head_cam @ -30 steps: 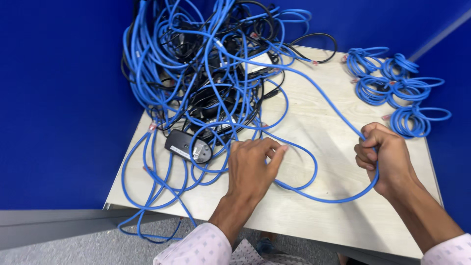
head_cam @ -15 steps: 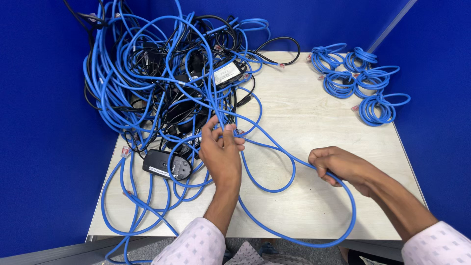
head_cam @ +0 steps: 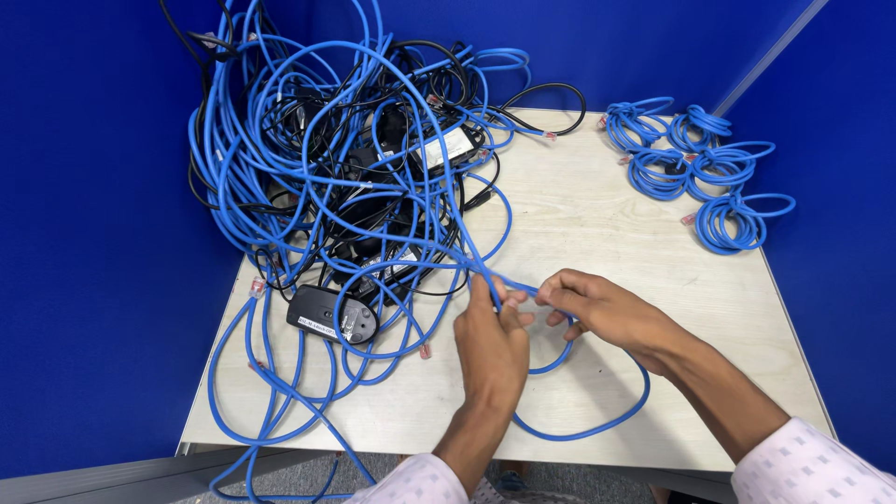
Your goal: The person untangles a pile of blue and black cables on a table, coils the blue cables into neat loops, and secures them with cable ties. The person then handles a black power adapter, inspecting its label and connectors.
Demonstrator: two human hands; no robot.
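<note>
Hands: left hand (head_cam: 492, 343) and right hand (head_cam: 597, 308), well apart a second ago, now meet, both pinching the blue cable (head_cam: 560, 359) | Cable: loop on table (head_cam: 616, 233), smaller than before, running from tangled pile (head_cam: 345, 177) | Apparently being coiled; coiled bundles (head_cam: 695, 173) unmoved.

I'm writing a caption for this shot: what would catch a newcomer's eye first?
First, the big tangle of blue cables, mixed with black leads, heaped over the back left of the pale table. Next, the left hand and right hand meeting at the front centre, both pinching one blue cable strand that loops toward the table's front edge. At the back right lie neat blue coils.
</note>
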